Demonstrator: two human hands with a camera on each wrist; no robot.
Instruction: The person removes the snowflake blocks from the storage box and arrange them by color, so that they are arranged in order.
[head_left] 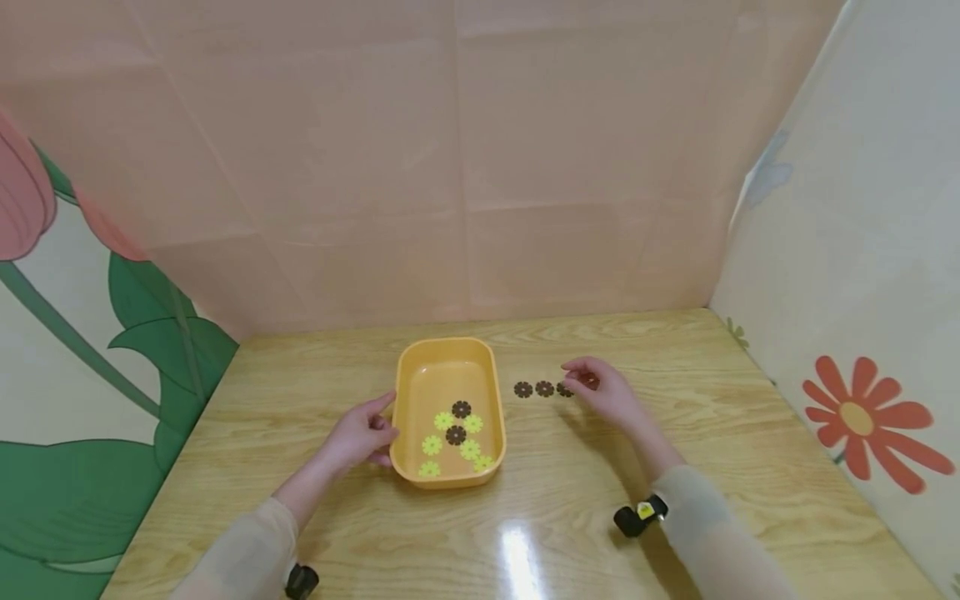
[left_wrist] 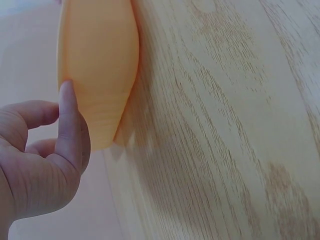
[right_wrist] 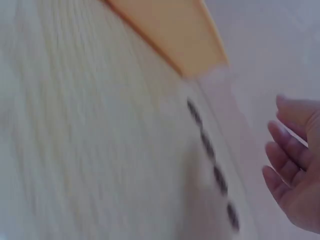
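Note:
An orange-yellow plastic tray (head_left: pixel 447 354) stands on the table, with several yellow flower-shaped pieces (head_left: pixel 432 445) and two dark brown flower-shaped pieces (head_left: pixel 456 435) lying inside. At its left side my left hand (head_left: pixel 365 431) touches the outer wall. The left wrist view shows a nearly straight finger (left_wrist: pixel 68 115) against the wall by the rim. Right of the tray, several brown flower-shaped pieces (head_left: pixel 544 389) lie in a row. Over the right end of that row my right hand (head_left: pixel 603 392) hovers with loosely bent fingers, partly covering pieces. Nothing shows between those fingers (right_wrist: pixel 287 155) in the right wrist view.
The wood-grain table (head_left: pixel 570 517) meets a pink sheet (head_left: pixel 465 208) at its back edge. Flower-printed panels (head_left: pixel 855 250) stand along both sides. A black wrist camera (head_left: pixel 640 516) sits on the right forearm and another (head_left: pixel 302 581) on the left.

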